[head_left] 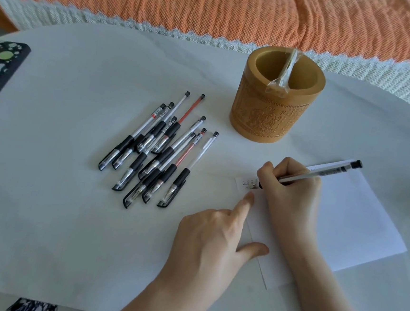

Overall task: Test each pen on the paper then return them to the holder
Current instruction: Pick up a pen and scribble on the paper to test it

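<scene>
Right hand (293, 188) grips pen (321, 174), tip on paper (341, 224). Left hand (214, 238) flat, fingers relaxed, steadying paper's left edge. Holder (274, 116) far.

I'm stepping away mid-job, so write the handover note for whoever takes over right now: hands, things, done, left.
Right hand grips a pen, tip on the top-left corner of the paper, where a few marks are written.
Left hand presses the paper's left edge with index finger and thumb.
The pile of capped pens lies on the table, left of the holder.
The holder stands upright beyond the paper; a plastic-wrapped item leans across its rim, and no pen sticks out.
Done: some test marks.
Left: finish this pen, test the pile, put all pens in the holder.
</scene>
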`<move>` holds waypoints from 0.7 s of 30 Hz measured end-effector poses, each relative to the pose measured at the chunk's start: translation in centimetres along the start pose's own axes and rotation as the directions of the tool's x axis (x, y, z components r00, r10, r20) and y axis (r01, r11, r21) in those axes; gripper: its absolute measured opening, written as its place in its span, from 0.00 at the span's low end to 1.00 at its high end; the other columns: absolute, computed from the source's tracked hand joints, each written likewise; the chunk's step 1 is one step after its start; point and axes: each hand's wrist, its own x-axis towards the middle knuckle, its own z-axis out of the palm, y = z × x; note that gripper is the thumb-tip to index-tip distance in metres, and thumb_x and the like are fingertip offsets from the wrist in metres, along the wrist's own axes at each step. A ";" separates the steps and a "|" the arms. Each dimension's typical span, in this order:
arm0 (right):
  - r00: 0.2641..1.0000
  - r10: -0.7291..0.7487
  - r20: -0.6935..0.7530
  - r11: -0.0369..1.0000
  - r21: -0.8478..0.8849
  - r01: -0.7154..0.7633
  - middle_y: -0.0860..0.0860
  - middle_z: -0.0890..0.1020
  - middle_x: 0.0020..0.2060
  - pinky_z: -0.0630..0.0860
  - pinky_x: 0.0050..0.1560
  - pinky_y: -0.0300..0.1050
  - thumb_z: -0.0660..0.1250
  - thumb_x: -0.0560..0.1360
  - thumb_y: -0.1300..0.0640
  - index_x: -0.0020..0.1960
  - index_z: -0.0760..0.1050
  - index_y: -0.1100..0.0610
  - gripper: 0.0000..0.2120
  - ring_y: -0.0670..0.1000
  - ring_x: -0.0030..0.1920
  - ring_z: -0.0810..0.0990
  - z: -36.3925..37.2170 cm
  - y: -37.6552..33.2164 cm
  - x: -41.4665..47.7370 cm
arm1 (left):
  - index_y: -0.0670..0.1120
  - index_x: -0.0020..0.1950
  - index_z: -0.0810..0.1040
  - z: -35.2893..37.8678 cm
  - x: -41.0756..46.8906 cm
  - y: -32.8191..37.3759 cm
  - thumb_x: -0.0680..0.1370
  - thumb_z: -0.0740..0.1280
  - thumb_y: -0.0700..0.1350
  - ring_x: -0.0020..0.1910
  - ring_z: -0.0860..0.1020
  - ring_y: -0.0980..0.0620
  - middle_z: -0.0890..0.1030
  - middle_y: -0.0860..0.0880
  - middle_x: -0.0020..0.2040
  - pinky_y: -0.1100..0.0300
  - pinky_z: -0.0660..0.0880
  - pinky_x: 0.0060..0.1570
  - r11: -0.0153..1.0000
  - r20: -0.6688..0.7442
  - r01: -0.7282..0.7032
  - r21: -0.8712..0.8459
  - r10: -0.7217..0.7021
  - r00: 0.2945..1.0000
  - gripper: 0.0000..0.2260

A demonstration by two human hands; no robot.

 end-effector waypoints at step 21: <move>1.000 -0.018 -0.003 1.000 0.007 0.018 0.50 0.63 0.22 0.58 0.26 0.36 0.67 0.71 0.64 0.28 0.61 0.63 0.18 0.46 0.26 0.60 0.0 0.1 0.1 | 0.56 0.55 0.78 -0.3 -0.2 0.0 0.60 0.65 0.72 0.25 0.76 0.62 0.77 0.59 0.25 0.67 0.63 0.20 1.000 0.013 -0.014 0.008 0.014 1.000 0.31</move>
